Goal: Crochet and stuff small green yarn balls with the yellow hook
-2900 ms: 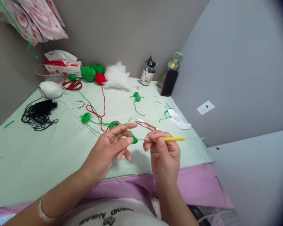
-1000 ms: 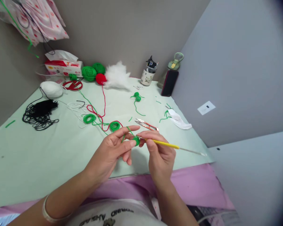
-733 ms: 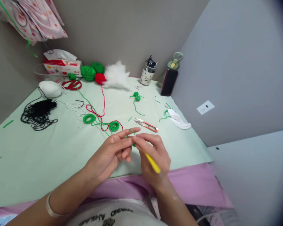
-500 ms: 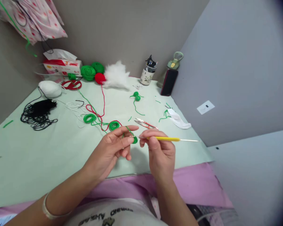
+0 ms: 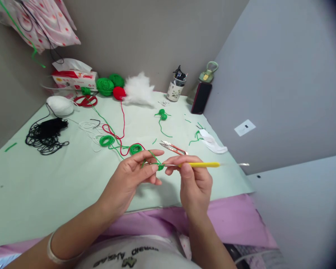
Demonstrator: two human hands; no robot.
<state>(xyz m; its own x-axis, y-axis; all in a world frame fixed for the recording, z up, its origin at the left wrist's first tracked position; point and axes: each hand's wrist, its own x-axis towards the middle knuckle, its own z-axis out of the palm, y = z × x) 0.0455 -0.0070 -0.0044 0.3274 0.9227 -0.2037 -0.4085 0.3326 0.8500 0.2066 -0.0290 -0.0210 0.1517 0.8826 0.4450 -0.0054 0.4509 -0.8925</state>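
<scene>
Between the thumb and fingers of my left hand (image 5: 133, 175) is a small green crochet piece (image 5: 160, 167), mostly hidden by the fingertips. Green yarn runs from it over my raised left index finger. My right hand (image 5: 194, 179) is closed round the yellow handle of a crochet hook (image 5: 204, 164). The hook's thin metal shaft points left and reaches the green piece; its tip is hidden at my left fingers. Just beyond my hands lie orange-handled thread snips (image 5: 175, 148) and a green yarn coil (image 5: 135, 149).
A second green coil (image 5: 106, 141), tangled black yarn (image 5: 46, 134) and red scissors (image 5: 86, 101) lie leftward. Along the back are a tissue box (image 5: 75, 80), yarn balls, white stuffing (image 5: 139, 89), a pen cup (image 5: 176, 89) and a phone (image 5: 201, 98). A small green crocheted piece (image 5: 162, 115) lies mid-table.
My right hand has shifted slightly right with the crochet hook, its handle now further from my left hand. The left hand holds nearly the same place, its lower fingers slightly more curled.
</scene>
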